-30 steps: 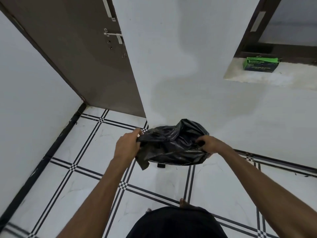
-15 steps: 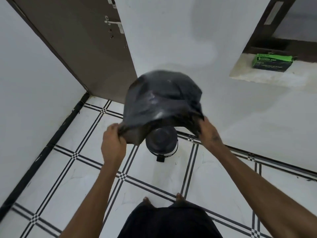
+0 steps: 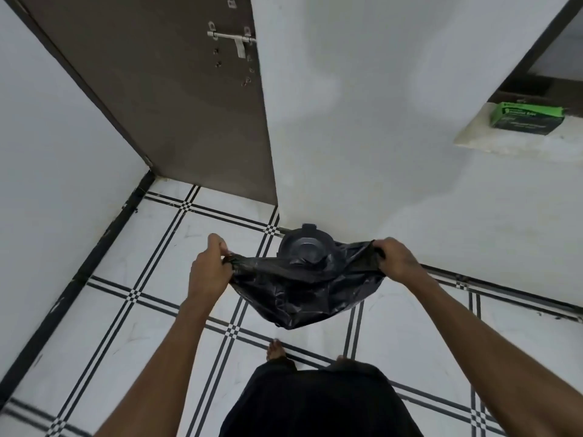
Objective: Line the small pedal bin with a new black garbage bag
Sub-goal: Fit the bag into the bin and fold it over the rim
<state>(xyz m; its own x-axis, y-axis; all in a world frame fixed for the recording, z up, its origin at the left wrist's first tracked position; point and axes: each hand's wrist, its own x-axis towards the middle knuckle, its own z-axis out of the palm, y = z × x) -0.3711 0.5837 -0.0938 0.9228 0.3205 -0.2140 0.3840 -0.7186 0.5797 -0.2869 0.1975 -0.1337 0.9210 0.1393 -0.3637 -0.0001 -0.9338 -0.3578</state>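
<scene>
A black garbage bag (image 3: pixel 303 294) hangs stretched between my two hands, its body sagging down toward me. My left hand (image 3: pixel 211 269) grips the bag's left edge and my right hand (image 3: pixel 394 260) grips its right edge. Just beyond the bag, against the white wall, stands the small pedal bin (image 3: pixel 304 244), dark and round, seen from above. The bag's upper edge covers the bin's near side, and its pedal is hidden.
A brown door (image 3: pixel 176 99) with a metal latch stands at the back left. A green box (image 3: pixel 527 118) of garbage bags lies on a ledge at the upper right. White floor tiles (image 3: pixel 151 342) with black lines surround my bare feet.
The bag was billowed up in the air in front of the bin half a second ago. It has now come down, collapsed and pulled wide between my hands, which moved apart and lower.
</scene>
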